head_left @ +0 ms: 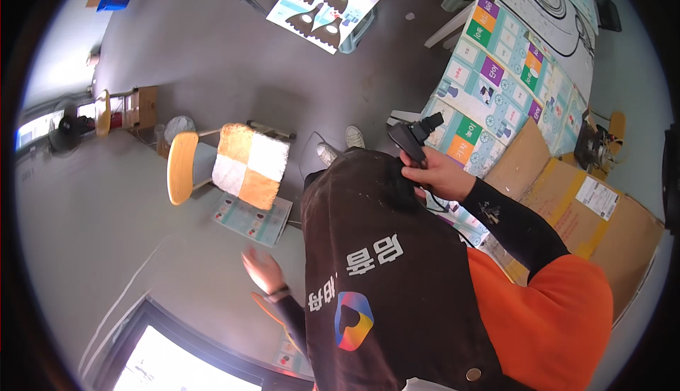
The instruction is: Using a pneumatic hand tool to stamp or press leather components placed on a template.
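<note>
My right hand (440, 177) is closed around a black handheld device (413, 139) with a blocky head, held in front of my dark apron (382, 270). A thin black cord (439, 207) hangs below that hand. The device's exact kind cannot be made out. Out to the left, my left hand (263, 269) is slightly blurred, its fingers stretched out and nothing seen in them. It is nearest to printed sheets (256, 219) lying under a chair (183, 168) with an orange-and-white checked cushion (250, 166).
A long table covered with colourful printed sheets (489, 79) runs along the right. Beside my right arm stands a cardboard box (591, 214). Farther ahead, a sheet with dark lamp-shaped prints (331, 5) rests on a small stool (360, 33). A fan (65, 136) stands far left.
</note>
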{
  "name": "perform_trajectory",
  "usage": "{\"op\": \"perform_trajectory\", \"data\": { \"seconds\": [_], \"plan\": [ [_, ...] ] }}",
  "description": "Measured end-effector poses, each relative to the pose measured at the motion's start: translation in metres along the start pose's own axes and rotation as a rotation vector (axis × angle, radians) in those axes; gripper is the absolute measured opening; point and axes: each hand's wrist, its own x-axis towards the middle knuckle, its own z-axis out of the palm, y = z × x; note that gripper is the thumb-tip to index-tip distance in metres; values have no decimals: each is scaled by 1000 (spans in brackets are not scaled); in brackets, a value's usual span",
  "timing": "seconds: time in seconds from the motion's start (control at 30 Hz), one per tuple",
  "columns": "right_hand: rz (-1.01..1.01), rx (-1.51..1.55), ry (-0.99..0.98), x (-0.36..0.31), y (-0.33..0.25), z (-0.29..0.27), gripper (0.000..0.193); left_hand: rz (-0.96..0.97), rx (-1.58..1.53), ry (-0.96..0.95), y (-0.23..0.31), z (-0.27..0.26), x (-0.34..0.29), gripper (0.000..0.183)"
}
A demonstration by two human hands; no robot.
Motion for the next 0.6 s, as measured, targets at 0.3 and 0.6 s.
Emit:
{"op": "perform_trajectory", "data": {
  "seconds": [0.3,0.6],
  "plan": [
    [-217,81,-104,-3,11,4,17,1558,-601,-807,275,-145,38,35],
    [57,-13,-53,-60,46,-82,18,733,-975,-819,76,-186,85,20]
  ]
}}
